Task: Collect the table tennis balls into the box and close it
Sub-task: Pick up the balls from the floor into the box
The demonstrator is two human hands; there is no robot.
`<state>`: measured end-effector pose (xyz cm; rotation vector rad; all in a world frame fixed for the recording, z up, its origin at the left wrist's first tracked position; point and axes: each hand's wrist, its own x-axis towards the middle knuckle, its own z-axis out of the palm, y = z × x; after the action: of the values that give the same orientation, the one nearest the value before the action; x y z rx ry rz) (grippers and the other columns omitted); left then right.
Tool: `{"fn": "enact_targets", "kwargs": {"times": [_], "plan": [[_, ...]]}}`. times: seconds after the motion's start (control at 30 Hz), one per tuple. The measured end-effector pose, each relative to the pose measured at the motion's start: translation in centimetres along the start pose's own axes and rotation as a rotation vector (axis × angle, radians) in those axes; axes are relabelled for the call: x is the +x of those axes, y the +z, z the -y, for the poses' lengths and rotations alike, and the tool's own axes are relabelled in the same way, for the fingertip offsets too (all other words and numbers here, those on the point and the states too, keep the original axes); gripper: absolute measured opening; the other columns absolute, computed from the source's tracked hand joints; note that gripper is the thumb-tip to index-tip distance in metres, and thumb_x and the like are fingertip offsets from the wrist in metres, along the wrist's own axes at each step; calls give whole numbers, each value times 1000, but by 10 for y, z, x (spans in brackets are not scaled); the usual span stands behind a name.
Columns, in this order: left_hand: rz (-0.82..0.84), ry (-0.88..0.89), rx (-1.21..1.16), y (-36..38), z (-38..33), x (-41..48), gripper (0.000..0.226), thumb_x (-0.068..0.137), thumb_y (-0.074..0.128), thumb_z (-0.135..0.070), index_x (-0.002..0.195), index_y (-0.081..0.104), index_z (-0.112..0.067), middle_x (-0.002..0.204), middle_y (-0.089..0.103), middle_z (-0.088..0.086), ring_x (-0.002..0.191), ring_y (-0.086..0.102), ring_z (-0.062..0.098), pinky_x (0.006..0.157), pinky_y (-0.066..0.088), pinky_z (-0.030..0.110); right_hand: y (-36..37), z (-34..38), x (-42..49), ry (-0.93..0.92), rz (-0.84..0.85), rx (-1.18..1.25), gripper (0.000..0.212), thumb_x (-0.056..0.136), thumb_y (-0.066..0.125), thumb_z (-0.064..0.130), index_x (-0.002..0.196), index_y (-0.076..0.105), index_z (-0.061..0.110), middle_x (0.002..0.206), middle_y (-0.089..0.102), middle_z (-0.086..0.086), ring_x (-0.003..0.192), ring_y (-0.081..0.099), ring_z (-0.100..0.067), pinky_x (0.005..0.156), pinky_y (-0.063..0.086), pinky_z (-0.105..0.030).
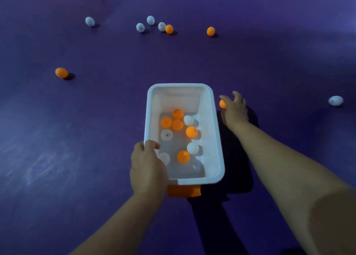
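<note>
Mid-collection, judging by the spread: nine balls already lying in the white box (209, 108), five orange and four white, and about as many again loose on the purple floor (269, 52).

With the left hand (148, 170), gripping the box at its near left corner, fingers curled over the rim, apparently to hold it steady.

With the right hand (234, 110), reaching to the orange ball (222, 104) just beside the box's right wall. Thumb and fingers arched over that ball and touching it; impossible to tell whether truly closed on it yet.

Next, most likely: closing round that ball, lifting it clear of the right wall and letting it drop inside. After that, a longer reach. Nearest of the rest, the lone white ball (335, 100) far off to the right and the left orange ball (61, 72) well apart on the other side. Further ahead, the far cluster (161, 26) of white and orange, calling for moving the box forward or for leaning well out.

Closing not yet possible to plan from here: no lid in view, only an orange tab (184, 191) under the near end of the box, perhaps a latch.

Nothing readable anywhere. Small dark specks on several balls, probably printed marks, too small to make out. No label visible on the box.
</note>
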<state>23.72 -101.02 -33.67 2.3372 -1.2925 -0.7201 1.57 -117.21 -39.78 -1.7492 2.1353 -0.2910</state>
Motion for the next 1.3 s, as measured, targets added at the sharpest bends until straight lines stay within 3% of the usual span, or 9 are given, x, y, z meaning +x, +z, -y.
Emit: {"fn": "enact_targets", "kwargs": {"times": [0.17,0.3,0.47,0.67,0.8,0.93,1.03,1.1,1.3], "plan": [[10,10,34,3,2,3,42,83,40,4,115,50,-21,125,43,0,101,49,22,69,46,37,6,3,9,174,160,192,53,96,45,28,146,28,26,152,27,-7,134,33,-32,104,30,-42],[1,15,41,3,1,2,41,85,38,3,116,50,-20,125,44,0,101,49,23,70,48,38,3,-10,-17,233,50,250,34,93,44,30,124,43,17,127,49,-13,105,50,-34,84,40,-41],[-4,21,38,2,-2,-1,40,85,36,3,116,52,-19,126,46,3,102,49,23,68,42,36,-2,-36,-46,30,68,48,53,90,46,6,139,39,26,129,36,-14,109,47,-33,92,44,-41],[21,31,-81,2,-8,-6,44,84,34,7,112,55,-18,126,47,6,91,42,17,64,44,37,-29,-12,-93,-238,-402,469,54,86,46,-3,135,48,22,106,44,-1,87,54,-19,77,48,-31],[24,47,-158,8,-41,-16,45,88,31,3,119,53,-22,125,51,5,91,47,18,69,44,38,-56,1,-125,-327,-403,502,58,90,46,0,140,40,29,102,48,13,90,51,-4,77,42,-13],[75,123,-180,16,-75,-27,52,89,32,1,128,48,-30,128,53,1,96,53,20,74,50,42,-79,-23,-142,-167,-396,465,66,90,51,7,146,24,32,90,50,17,83,49,-4,76,51,-26],[115,165,-206,25,-101,-36,55,91,30,-2,134,41,-34,132,51,1,102,55,23,79,52,47,-100,-49,-152,130,-362,421,72,84,58,19,146,23,23,126,46,5,120,35,-13,103,40,-42],[140,172,-238,35,-122,-45,58,92,30,-3,138,35,-37,132,50,1,100,55,23,78,53,47,-114,-68,-156,320,-264,507,75,81,62,29,145,24,21,136,42,3,126,34,-14,104,38,-40],[277,227,-260,68,-186,-81,55,94,29,-11,142,21,-35,130,53,3,104,57,29,86,51,50,-169,-128,-159,467,-101,629,16,78,59,18,91,58,26,93,66,4,84,63,-13,74,56,-38]]}}
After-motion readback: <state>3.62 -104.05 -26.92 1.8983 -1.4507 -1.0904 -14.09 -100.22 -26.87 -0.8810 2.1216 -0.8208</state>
